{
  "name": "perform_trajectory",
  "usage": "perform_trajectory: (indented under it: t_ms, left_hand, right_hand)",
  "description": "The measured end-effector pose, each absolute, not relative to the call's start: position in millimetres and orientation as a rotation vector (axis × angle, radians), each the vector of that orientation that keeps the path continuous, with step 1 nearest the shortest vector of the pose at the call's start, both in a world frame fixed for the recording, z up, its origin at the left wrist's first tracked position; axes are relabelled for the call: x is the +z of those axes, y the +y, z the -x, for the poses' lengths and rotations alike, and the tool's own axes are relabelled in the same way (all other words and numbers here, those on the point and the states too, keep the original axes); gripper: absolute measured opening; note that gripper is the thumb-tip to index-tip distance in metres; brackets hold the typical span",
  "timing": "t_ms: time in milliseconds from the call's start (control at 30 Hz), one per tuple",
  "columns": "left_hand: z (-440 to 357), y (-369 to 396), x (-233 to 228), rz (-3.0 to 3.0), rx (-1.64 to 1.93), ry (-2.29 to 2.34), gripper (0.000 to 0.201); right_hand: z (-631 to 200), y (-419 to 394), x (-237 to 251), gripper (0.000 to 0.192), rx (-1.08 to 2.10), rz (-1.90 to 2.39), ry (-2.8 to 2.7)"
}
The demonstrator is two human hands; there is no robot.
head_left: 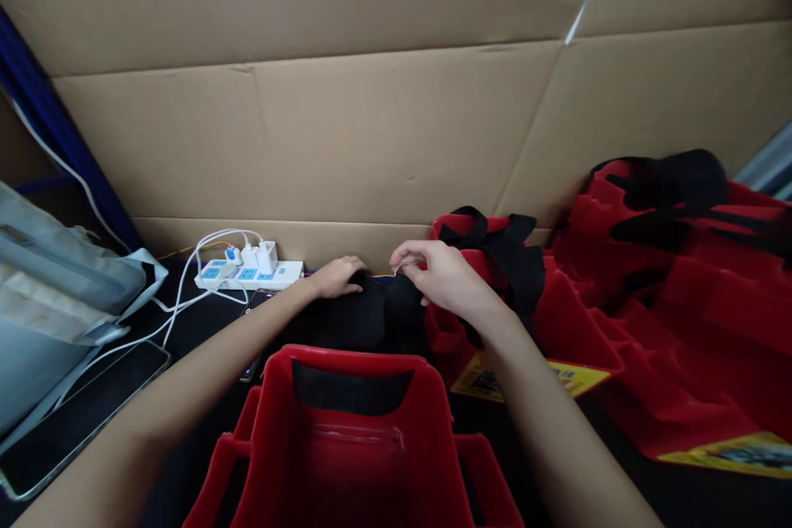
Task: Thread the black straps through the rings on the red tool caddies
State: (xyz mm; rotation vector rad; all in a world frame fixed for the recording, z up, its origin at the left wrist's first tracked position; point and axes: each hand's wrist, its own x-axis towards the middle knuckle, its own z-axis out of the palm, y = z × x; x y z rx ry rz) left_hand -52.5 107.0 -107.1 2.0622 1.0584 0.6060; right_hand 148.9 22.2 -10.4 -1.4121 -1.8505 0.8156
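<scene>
My left hand (pixel 340 277) rests on the black fabric strap (pixel 355 318) behind the near red plastic bin, its fingers stretched forward and the thumb apart. Just right of it, my right hand (pixel 436 271) is closed in a pinch around a thin shiny ring (pixel 405 266), over the strap's right part. Whether the ring is joined to the strap is hidden by the fingers. The open red plastic bin (pixel 355 356) stands in front of me, with black webbing across the slot in its back wall.
Cardboard (pixel 371 132) forms the back wall. At left are a white power strip (pixel 288 274) with plugs and cables, a dark phone (pixel 87 412) and a grey bag (pixel 55 280). More red bins (pixel 674 322) with black straps and yellow labels stand at right.
</scene>
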Motion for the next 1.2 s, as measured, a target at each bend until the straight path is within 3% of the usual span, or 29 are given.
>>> perform_trajectory:
  t_ms: [200, 367, 467, 600, 867, 1200]
  left_hand:
    - [27, 113, -110, -2.117, 0.546, 1.006, 0.022]
    - [46, 97, -79, -2.061, 0.701, 1.102, 0.007]
    - [61, 76, -53, -2.007, 0.780, 1.146, 0.016]
    - [63, 45, -27, -1.996, 0.804, 1.154, 0.028]
    - [35, 12, -10, -1.881, 0.810, 1.206, 0.041]
    - [22, 14, -16, -1.775, 0.862, 0.989, 0.024]
  right_hand:
    - [-149, 23, -15, 0.016, 0.815, 1.455, -1.941]
    - [-144, 24, -20, 0.011, 0.781, 1.450, -1.932]
    - [-140, 25, -19, 0.005, 0.735, 1.452, -1.883]
    - [-134, 24, -18, 0.019, 0.725, 1.466, -1.792]
    - [-130, 26, -21, 0.023, 0.819, 1.448, -1.631]
    - [-127, 25, -17, 0.027, 0.766, 1.356, -1.615]
